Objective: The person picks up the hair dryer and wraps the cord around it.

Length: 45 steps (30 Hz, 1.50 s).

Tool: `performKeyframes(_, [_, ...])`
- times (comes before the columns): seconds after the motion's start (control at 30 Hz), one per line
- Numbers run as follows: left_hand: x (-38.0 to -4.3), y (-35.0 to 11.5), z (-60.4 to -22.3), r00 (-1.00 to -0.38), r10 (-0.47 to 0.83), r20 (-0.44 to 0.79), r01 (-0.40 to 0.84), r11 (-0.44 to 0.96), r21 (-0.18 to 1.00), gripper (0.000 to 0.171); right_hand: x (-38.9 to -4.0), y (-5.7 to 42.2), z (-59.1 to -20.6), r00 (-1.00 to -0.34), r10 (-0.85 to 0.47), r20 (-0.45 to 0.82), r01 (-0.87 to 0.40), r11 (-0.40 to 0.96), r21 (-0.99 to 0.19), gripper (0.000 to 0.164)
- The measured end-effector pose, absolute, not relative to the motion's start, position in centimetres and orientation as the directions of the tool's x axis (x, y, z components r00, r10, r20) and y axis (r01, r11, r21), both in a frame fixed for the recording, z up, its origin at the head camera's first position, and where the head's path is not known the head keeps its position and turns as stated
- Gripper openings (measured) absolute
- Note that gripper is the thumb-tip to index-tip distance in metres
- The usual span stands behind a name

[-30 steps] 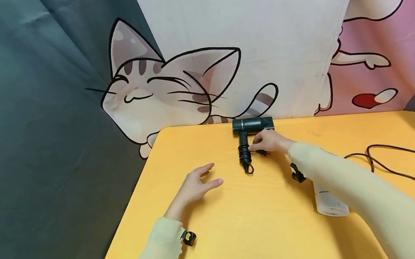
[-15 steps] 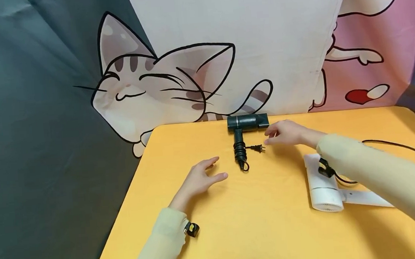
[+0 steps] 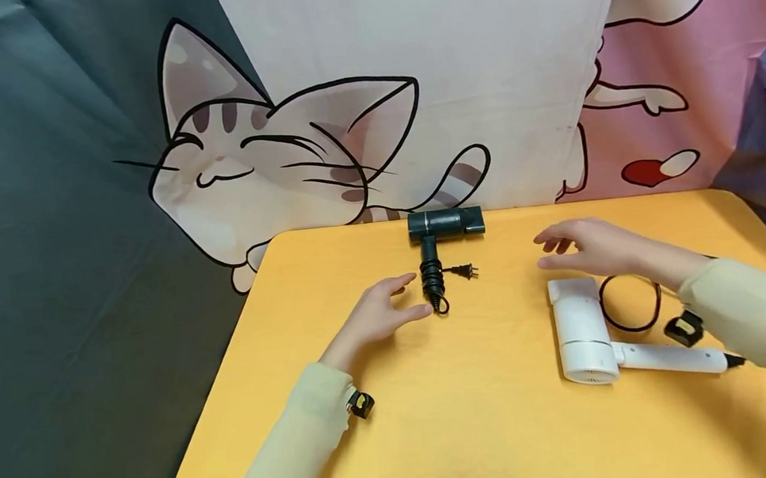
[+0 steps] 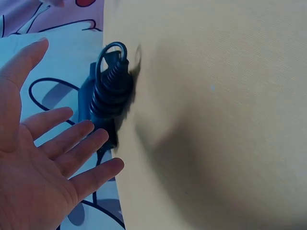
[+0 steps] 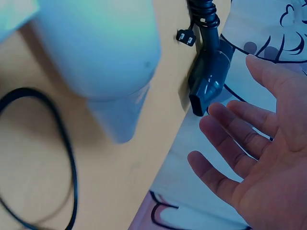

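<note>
A dark hair dryer lies at the table's back edge, its cord wrapped round the handle and its plug sticking out to the right. Just left of that handle hovers my left hand, fingers spread and holding nothing; the left wrist view shows its palm and the coiled cord. To the right, a white hair dryer lies on its side, handle pointing right. Above and beyond its nozzle my right hand is held in the air with loosely bent fingers and nothing in them.
The yellow table ends at a cloth backdrop printed with cartoon cats. A black cord loop lies beside the white hair dryer, partly under the right forearm.
My right hand has left the dark hair dryer and moved right, uncovering its plug and the white hair dryer. My left hand has come closer to the dark dryer's handle.
</note>
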State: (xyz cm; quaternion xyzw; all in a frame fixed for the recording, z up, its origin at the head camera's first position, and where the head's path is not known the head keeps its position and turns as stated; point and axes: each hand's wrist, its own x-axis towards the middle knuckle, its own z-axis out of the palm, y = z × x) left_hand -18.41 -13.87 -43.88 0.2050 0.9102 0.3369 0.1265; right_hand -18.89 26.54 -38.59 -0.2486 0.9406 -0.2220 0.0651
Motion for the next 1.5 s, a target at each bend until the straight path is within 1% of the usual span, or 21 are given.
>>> performKeyframes(0.23, [-18.7,-12.7,-42.9,-0.876,0.477,-0.080,0.306,0.675,0.671,0.082,-15.1,29.2,-39.1,-0.877,-0.478,0.045,-0.456,0.801,-0.387,0.050])
performKeyframes(0.43, [-18.4,-11.9,-42.1,-0.869,0.487,-0.086,0.306,0.666,0.680,0.083,-11.5,31.4,-40.6,-0.873,-0.472,0.125,-0.485,0.807,-0.337,0.051])
performKeyframes(0.5, [-18.3,-11.6,-41.9,-0.866,0.492,-0.085,0.309,0.662,0.682,0.083,-10.3,32.1,-41.2,-0.873,-0.467,0.140,-0.486,0.805,-0.341,0.052])
performKeyframes(0.77, [-17.8,-10.6,-41.5,-0.847,0.529,-0.055,0.342,0.621,0.705,0.080,-6.6,34.1,-44.4,-0.843,-0.495,0.210,-0.536,0.800,-0.269,0.067])
performKeyframes(0.87, [-17.5,-10.1,-41.5,-0.837,0.547,-0.037,0.364,0.604,0.709,0.079,-5.9,34.5,-45.5,-0.839,-0.496,0.224,-0.541,0.802,-0.252,0.070])
performKeyframes(0.97, [-17.3,-9.5,-41.7,-0.825,0.565,-0.017,0.392,0.594,0.703,0.079,-5.6,34.7,-46.3,-0.814,-0.521,0.258,-0.573,0.792,-0.209,0.071])
performKeyframes(1.07, [-17.1,-8.9,-42.0,-0.815,0.580,-0.004,0.413,0.585,0.698,0.078,-5.4,34.9,-46.9,-0.798,-0.528,0.290,-0.584,0.796,-0.159,0.071])
performKeyframes(1.17, [-16.9,-8.4,-42.2,-0.807,0.590,-0.001,0.422,0.578,0.699,0.077,-5.3,35.1,-47.2,-0.788,-0.527,0.319,-0.588,0.798,-0.135,0.069])
performKeyframes(1.27, [-16.8,-8.1,-42.5,-0.800,0.600,-0.009,0.419,0.569,0.708,0.077,-5.0,35.4,-47.6,-0.796,-0.518,0.314,-0.576,0.807,-0.128,0.065])
performKeyframes(1.37, [-16.6,-7.7,-42.7,-0.794,0.607,-0.028,0.407,0.565,0.718,0.076,-4.7,35.5,-48.0,-0.809,-0.515,0.282,-0.564,0.816,-0.127,0.060])
performKeyframes(1.5, [-16.5,-7.1,-43.0,-0.788,0.614,-0.043,0.398,0.563,0.724,0.076,-4.6,35.6,-48.6,-0.797,-0.536,0.278,-0.581,0.806,-0.113,0.056])
